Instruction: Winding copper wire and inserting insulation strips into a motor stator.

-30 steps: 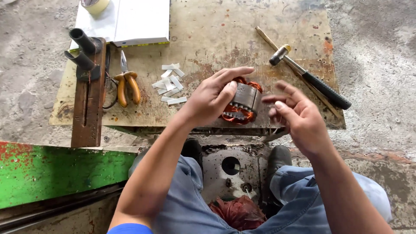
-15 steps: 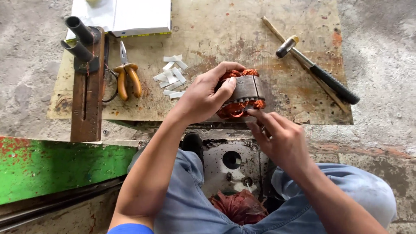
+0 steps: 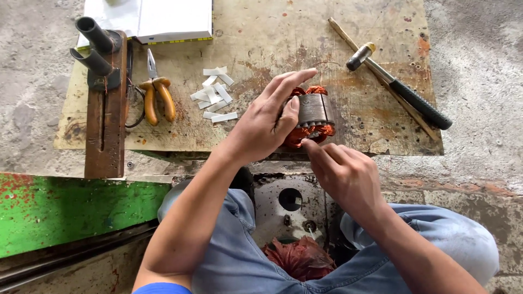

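Observation:
My left hand (image 3: 267,122) grips a small motor stator (image 3: 312,115), a grey steel core with orange copper windings at both ends, held just above the near edge of a worn wooden board (image 3: 261,38). My right hand (image 3: 343,177) is below it, its index finger touching the lower copper windings. Nothing else is in that hand.
On the board lie orange-handled pliers (image 3: 157,98), several white paper strips (image 3: 215,93), a hammer with a black grip (image 3: 400,90), and a white box (image 3: 163,19). A rusty metal jig with two black pegs (image 3: 101,98) stands at the left. A grey motor housing (image 3: 289,204) and loose copper wire (image 3: 299,258) sit between my knees.
My right hand has come in from the right side, dropped below the stator and touched its lower windings with a fingertip. My left hand has kept its hold on the stator.

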